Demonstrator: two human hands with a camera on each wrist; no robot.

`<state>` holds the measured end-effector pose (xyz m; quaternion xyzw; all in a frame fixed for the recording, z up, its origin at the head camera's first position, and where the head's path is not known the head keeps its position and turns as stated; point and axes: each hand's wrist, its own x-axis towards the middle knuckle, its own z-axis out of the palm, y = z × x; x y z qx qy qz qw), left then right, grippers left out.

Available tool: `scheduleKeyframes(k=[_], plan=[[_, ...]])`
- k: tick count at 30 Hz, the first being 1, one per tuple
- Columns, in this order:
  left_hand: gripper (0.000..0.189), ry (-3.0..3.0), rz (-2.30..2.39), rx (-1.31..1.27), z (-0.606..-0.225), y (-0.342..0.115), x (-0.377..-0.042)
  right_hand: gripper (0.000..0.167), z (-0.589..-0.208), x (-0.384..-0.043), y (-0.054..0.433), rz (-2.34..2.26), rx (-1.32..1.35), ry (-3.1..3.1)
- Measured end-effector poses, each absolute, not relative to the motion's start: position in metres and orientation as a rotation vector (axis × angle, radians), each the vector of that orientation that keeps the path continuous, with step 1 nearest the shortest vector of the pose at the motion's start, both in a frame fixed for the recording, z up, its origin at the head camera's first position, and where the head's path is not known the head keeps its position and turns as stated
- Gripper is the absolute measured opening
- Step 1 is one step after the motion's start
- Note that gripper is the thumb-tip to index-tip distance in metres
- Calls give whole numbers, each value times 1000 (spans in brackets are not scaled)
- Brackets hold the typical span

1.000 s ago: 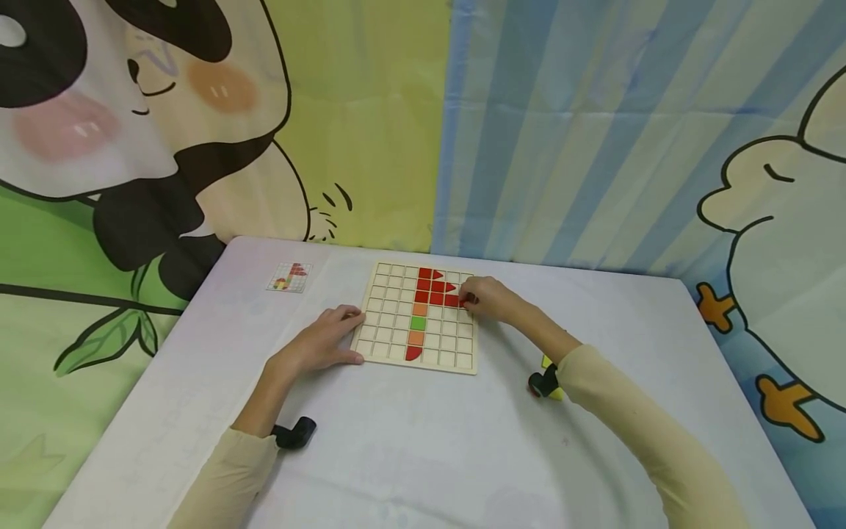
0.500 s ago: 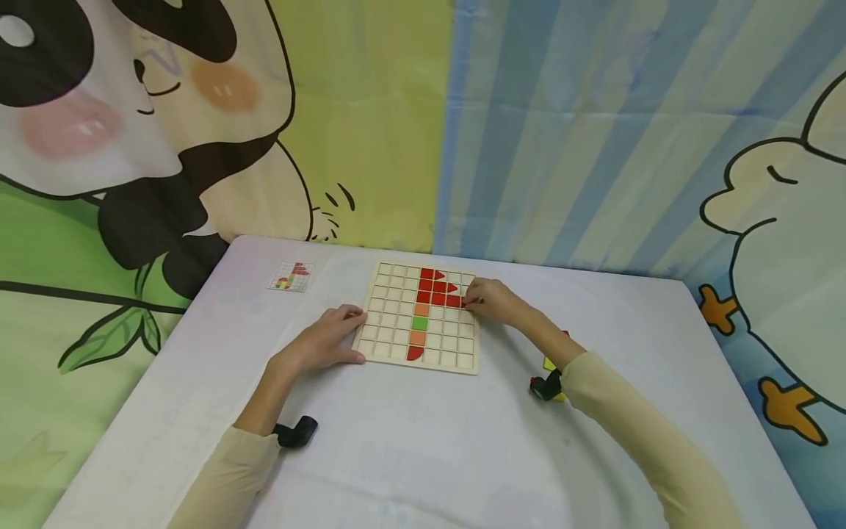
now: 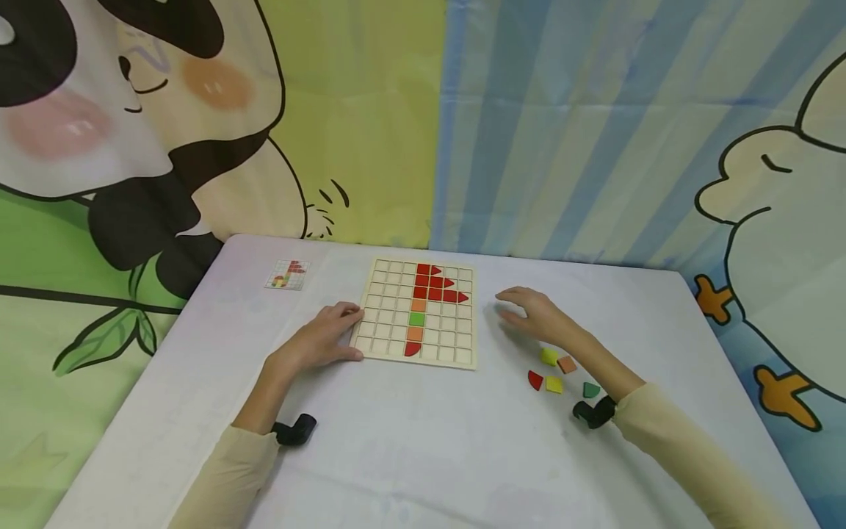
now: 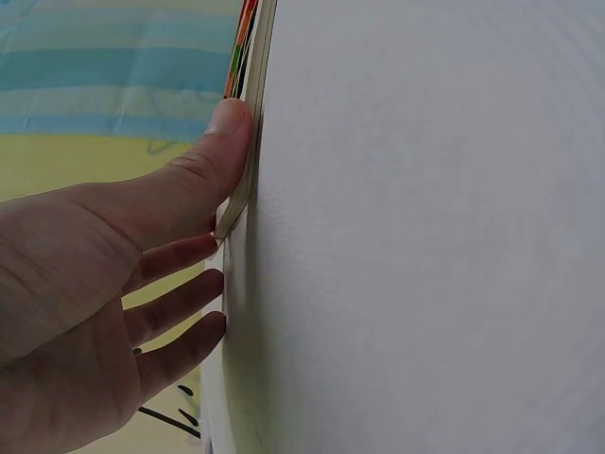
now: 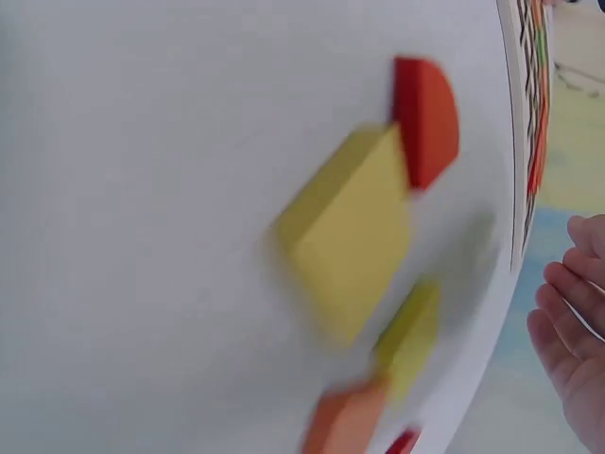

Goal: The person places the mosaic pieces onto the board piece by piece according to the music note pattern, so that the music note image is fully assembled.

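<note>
A wooden grid board (image 3: 388, 323) lies on the table, with red, orange and green pieces in some cells. My left hand (image 3: 325, 336) rests at its left edge, thumb by the near corner and fingers spread along the side. In the left wrist view, the thumb of the left hand (image 4: 142, 227) touches the board's edge (image 4: 253, 142). A red triangle (image 3: 462, 297) ends the third row of red pieces. My right hand (image 3: 538, 316) hovers right of the board, fingers extended and holding nothing. The right wrist view shows the right hand (image 5: 579, 322) beyond the loose pieces.
Loose pieces lie near the right forearm: yellow squares (image 3: 554, 384), an orange square (image 3: 566, 364), a red quarter-round (image 3: 534, 380) and a green piece (image 3: 591, 390). A small pattern card (image 3: 287, 275) lies at the back left of the white table (image 3: 410, 455).
My right hand has let go of the red triangle at the board's right side and moved right. Loose pieces under its forearm now show. The left hand stays at the board's edge.
</note>
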<state>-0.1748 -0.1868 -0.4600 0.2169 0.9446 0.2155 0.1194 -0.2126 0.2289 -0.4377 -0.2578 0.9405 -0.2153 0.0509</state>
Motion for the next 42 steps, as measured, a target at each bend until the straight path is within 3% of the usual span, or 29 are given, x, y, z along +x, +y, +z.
scheduleKeyframes(k=[14,26,42], plan=[[85,2757,663,622,-458,-191,-174,37,-444,-173,308,-877,-464,2928],[84,2761,656,655,-457,-189,-173,35,-448,-145,309,-736,-437,2935],[84,2752,653,640,-457,-188,-174,39,-454,-131,308,-711,-568,2936]])
